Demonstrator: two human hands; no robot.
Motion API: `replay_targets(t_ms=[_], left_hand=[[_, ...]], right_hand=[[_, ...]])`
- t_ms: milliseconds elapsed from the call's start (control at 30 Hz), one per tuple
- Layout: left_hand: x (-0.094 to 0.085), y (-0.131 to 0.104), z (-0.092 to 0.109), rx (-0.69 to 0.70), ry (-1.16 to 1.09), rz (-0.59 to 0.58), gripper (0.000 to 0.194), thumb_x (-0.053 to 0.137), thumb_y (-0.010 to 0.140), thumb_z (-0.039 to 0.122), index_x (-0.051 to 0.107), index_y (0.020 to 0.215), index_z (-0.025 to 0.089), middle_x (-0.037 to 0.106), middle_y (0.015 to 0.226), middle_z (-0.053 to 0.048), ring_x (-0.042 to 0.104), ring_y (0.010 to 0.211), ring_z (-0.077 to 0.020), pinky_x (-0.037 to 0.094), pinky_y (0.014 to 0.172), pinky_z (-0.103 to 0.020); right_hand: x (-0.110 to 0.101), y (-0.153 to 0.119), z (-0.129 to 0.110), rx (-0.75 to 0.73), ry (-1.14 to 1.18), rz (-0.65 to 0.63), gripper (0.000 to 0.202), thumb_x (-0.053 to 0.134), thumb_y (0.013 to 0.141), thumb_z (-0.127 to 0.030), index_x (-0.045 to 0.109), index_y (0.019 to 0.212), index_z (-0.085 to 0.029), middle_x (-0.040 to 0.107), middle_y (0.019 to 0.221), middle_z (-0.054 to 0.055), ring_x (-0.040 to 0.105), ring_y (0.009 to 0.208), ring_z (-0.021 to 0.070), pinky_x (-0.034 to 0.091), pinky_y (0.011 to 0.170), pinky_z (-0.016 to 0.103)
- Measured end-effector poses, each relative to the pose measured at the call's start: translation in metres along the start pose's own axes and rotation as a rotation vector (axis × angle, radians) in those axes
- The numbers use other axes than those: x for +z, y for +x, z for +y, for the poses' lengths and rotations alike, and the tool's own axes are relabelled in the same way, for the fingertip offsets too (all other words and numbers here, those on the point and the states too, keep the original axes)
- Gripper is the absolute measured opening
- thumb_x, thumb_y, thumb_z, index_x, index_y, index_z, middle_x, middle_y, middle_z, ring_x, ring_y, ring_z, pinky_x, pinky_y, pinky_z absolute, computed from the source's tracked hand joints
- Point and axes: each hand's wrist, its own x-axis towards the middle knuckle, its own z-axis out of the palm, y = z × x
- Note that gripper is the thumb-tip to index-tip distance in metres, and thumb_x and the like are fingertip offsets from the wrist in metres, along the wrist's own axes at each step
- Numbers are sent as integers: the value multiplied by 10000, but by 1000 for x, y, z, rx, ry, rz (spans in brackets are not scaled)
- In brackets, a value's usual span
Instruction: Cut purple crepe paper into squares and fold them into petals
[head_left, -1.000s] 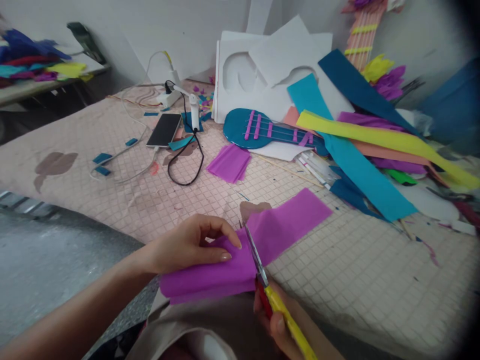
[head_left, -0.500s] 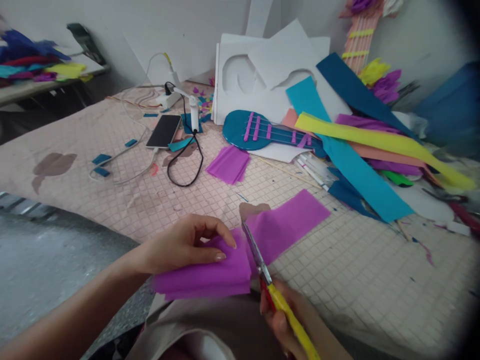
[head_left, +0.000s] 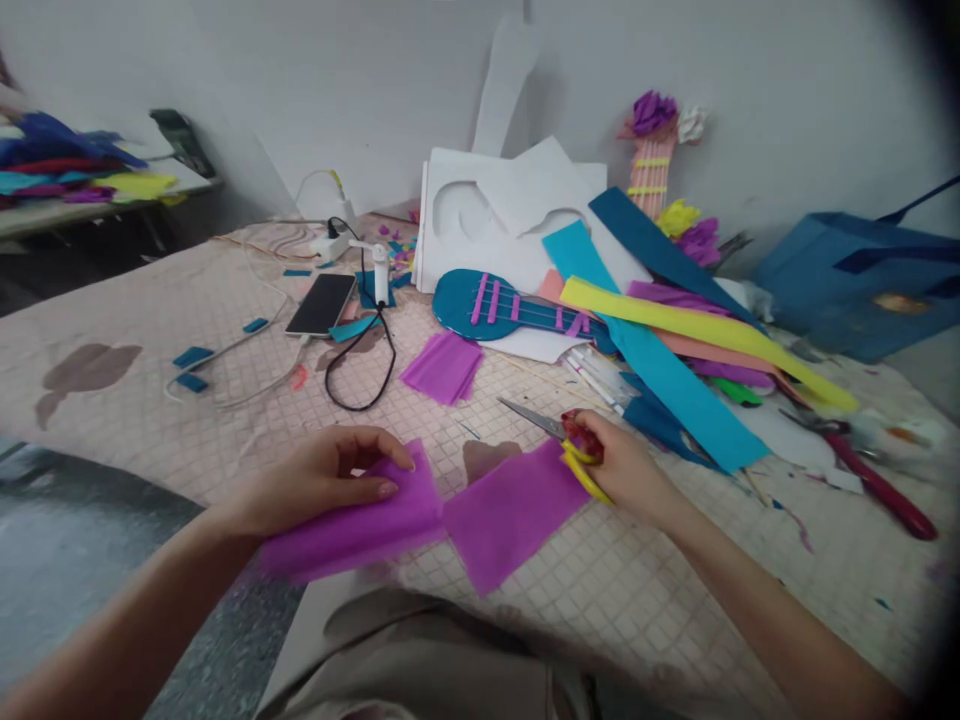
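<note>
Folded purple paper (head_left: 375, 535) is pinched between the thumb and fingers of my left hand (head_left: 330, 480), near the table's front edge. My right hand (head_left: 626, 470) is closed round the red and yellow handles of the scissors (head_left: 536, 418), whose blades point left. Under the scissors lies a separate purple piece (head_left: 510, 515), its right end beside my right hand. A narrow gap parts this piece from the folded paper. Beyond my hands rests a small stack of purple pieces (head_left: 444, 368).
A blue paper guitar (head_left: 469, 303) leans by white cut-out boards (head_left: 517, 205). Coloured strips (head_left: 675, 385) cover the right side, near red-handled pliers (head_left: 881, 490) and a blue bag (head_left: 862, 280). A phone (head_left: 322, 305) and cables lie at the left.
The purple paper is now in two separate parts. My right hand has moved up and right with the scissors, which now point left. The view has tilted up.
</note>
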Motion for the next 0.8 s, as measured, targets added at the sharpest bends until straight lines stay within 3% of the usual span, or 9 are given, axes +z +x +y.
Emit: replay_targets(t_ms=[200,333,567,800], left_hand=[[-13,9,-5,14,8,25,197,664,796,282,611,950,171,596,885,-4,540,752,-104,418,643,-190],[-14,17,-4,19,11,1,200,661,799,285,616,957,170,611,878,-7,542,732,-104,418,633,-193],[-12,50,5,103,-47,-72,220,695,763,271,626,938,156,625,895,-23,564,788,-123,454,682,-224],[-4,95,30,86,-228,-181,208,738,726,188,645,906,140,633,838,7,554,690,-65,430,607,-169]], right_hand=[[13,9,8,-12,4,-16,237,608,740,-280,543,952,-197,656,834,38,612,699,177,467,614,279],[8,9,7,-5,-15,9,227,606,725,-247,563,945,-207,674,783,18,634,690,177,484,605,273],[-35,46,35,94,-129,290,288,619,729,-315,595,989,-193,698,957,105,663,844,261,511,702,343],[-84,92,70,185,-250,522,224,643,698,-332,574,846,-180,664,801,138,634,789,317,465,690,427]])
